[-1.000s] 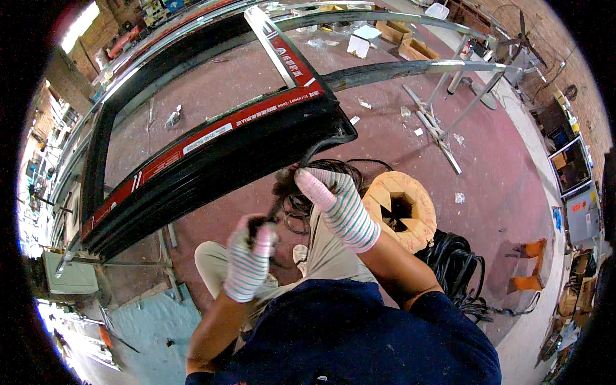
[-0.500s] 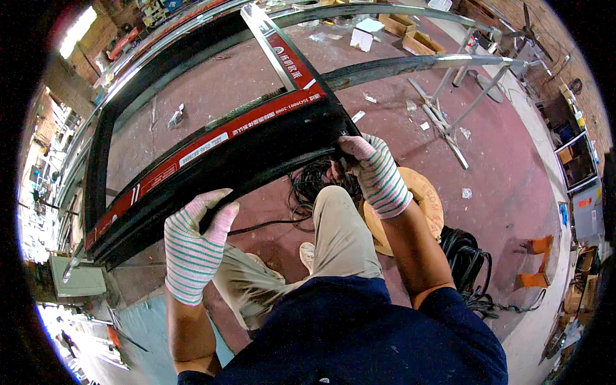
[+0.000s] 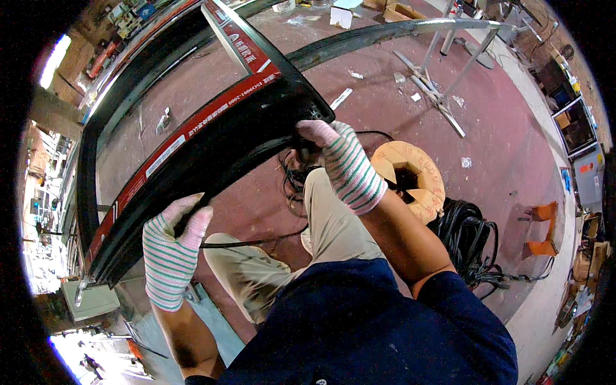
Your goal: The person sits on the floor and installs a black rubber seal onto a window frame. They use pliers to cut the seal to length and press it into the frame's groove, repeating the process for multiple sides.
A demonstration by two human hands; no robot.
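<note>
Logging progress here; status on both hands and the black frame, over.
Left grip at near edge of black frame; right grip at its near right corner. Frame up off the floor. Black cord loose beside left grip, possibly in the way.

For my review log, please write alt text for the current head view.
A striped-gloved right hand is at the near right corner of a black-and-red frame, the left hand farther left along its near edge. A black strip runs rightward from beside the left hand; a tan ring and black coil lie on the reddish floor.
</note>
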